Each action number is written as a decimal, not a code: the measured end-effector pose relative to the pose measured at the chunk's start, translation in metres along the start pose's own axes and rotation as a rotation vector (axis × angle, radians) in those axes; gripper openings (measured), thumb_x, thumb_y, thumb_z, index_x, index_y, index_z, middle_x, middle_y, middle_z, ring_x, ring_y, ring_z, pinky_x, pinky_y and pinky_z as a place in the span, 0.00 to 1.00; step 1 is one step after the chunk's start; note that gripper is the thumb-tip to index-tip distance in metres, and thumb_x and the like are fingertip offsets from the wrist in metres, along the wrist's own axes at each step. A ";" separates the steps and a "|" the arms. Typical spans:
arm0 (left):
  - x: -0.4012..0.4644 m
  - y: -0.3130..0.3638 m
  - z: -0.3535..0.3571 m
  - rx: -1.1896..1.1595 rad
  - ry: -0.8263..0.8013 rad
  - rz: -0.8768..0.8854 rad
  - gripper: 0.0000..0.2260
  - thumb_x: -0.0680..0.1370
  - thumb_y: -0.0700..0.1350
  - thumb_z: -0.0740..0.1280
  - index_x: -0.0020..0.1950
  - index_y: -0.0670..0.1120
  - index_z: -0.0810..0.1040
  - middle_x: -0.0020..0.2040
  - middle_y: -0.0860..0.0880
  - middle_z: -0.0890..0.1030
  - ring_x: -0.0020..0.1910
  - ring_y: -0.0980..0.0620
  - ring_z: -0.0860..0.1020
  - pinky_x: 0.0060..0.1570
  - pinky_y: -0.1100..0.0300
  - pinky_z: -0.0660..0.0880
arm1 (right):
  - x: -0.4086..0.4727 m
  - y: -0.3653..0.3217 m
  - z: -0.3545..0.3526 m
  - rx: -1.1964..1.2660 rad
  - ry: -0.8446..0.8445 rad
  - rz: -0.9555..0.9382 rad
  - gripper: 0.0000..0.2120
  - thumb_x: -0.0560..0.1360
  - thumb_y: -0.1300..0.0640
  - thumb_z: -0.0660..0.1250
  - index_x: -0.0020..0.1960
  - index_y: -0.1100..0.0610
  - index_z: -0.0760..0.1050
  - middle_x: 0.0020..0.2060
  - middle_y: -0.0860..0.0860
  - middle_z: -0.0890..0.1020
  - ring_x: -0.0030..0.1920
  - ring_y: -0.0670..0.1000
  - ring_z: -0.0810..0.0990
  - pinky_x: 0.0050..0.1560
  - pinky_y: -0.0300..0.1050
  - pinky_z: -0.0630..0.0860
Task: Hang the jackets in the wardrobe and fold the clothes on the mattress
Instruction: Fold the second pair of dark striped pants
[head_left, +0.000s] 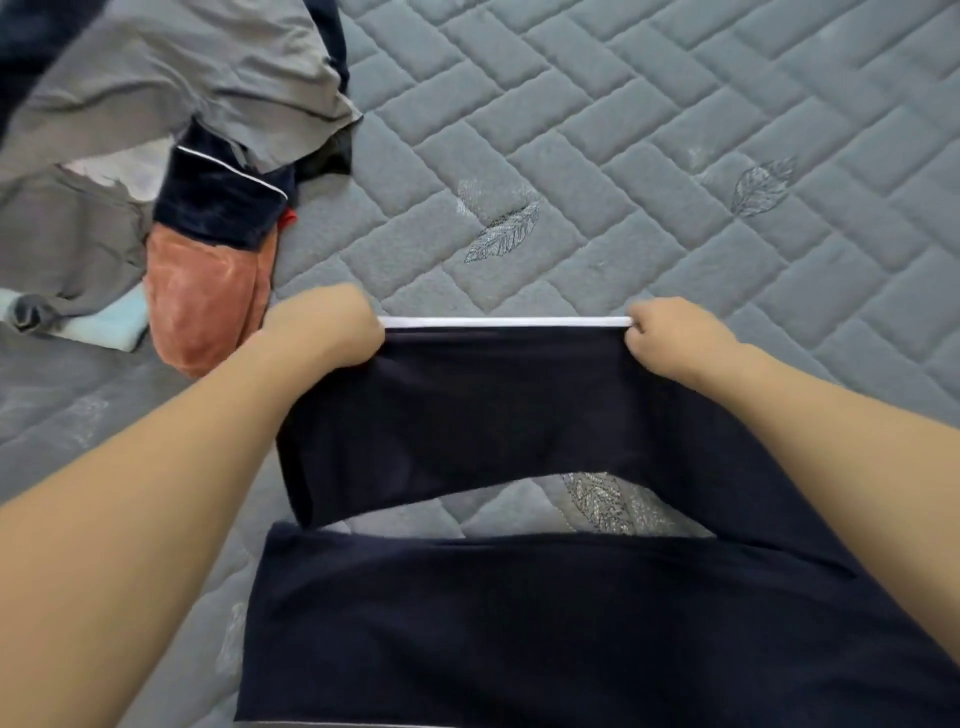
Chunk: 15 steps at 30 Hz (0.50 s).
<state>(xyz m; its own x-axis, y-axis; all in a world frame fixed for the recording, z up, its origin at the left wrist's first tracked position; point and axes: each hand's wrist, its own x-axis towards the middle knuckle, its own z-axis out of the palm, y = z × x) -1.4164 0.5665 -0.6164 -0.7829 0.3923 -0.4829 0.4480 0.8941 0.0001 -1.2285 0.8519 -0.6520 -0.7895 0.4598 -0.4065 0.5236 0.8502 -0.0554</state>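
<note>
My left hand (324, 327) is curled tight round one end of the white-trimmed edge of the navy garment (467, 410), and my right hand (670, 338) pinches the other end, fingers folded under so the white trim (506, 322) runs taut and straight between them. Both fists are closed on the cloth; I cannot see my fingertips, which are tucked beneath the fabric.

The navy garment hangs from that edge toward me, lifted off the grey quilted mattress (675, 130), with a strip of mattress showing through a gap below the raised part. The rest of the garment lies flat on the mattress nearer to me, under my forearms.

To the left of the navy garment, beside my left hand, a heap of clothes rests on the mattress: an orange fleecy piece (202, 306) nearest, a dark blue velvety piece with white piping (218, 202) touching its far end, a grey garment (182, 78) spread over that, and a pale blue cloth (111, 325) at the heap's near left side.
</note>
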 end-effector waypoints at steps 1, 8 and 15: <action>0.006 0.001 -0.003 -0.002 0.144 -0.044 0.13 0.76 0.43 0.59 0.58 0.43 0.75 0.60 0.38 0.78 0.59 0.37 0.76 0.55 0.50 0.71 | 0.005 -0.003 -0.003 -0.015 0.162 -0.013 0.07 0.76 0.61 0.59 0.50 0.59 0.74 0.54 0.61 0.77 0.53 0.64 0.76 0.49 0.53 0.69; 0.009 0.021 0.084 0.304 0.236 0.230 0.30 0.71 0.48 0.66 0.71 0.47 0.63 0.68 0.43 0.65 0.65 0.40 0.66 0.67 0.42 0.63 | -0.023 -0.023 0.069 -0.021 0.370 -0.004 0.21 0.64 0.62 0.67 0.57 0.62 0.72 0.53 0.62 0.72 0.50 0.64 0.73 0.48 0.58 0.72; -0.005 0.039 0.165 0.424 0.251 0.315 0.17 0.70 0.42 0.67 0.57 0.48 0.67 0.55 0.45 0.71 0.48 0.44 0.70 0.48 0.49 0.69 | -0.081 -0.011 0.146 -0.271 -0.034 0.115 0.18 0.70 0.54 0.65 0.57 0.54 0.63 0.55 0.53 0.71 0.55 0.57 0.73 0.49 0.50 0.69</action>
<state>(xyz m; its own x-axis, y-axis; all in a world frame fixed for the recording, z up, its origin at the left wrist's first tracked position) -1.3238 0.5634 -0.7586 -0.6389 0.7107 -0.2945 0.7691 0.5815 -0.2654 -1.1233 0.7678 -0.7519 -0.7164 0.5519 -0.4269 0.5005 0.8328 0.2368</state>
